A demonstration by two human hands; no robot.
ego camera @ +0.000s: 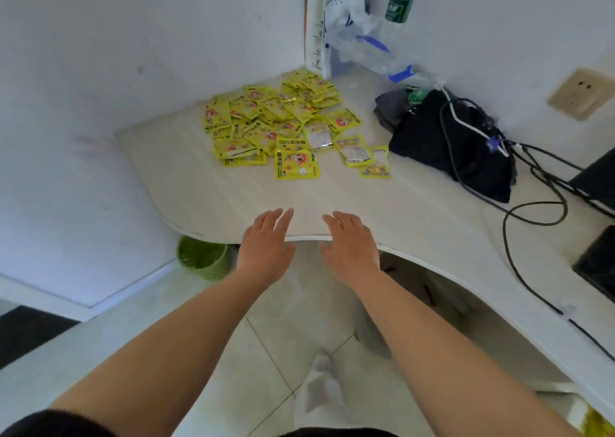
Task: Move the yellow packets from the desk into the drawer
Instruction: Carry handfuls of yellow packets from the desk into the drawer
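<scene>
- Two bare hands reach over the near edge of a pale surface (pixel 332 200) set into a white corner.
- The left hand (pixel 264 248) is palm down, its fingers (pixel 283 218) spread and empty, their tips over the edge.
- The right hand (pixel 351 252) lies just beside it, apart from it, fingers (pixel 342 223) likewise spread and holding nothing.
- The yellow packets (pixel 279 120) lie in a loose heap at the back of the surface, well apart from both hands; a few strays sit at the heap's near right side.
- A black bag (pixel 446 147) with cables (pixel 532 210) across it rests to the right of the heap.
- A white coffee bag (pixel 332 10) and a clear bottle (pixel 397 14) stand in the corner behind.
- A green bin (pixel 203 257) sits on the tiled floor (pixel 293 320) under the surface's left edge.
</scene>
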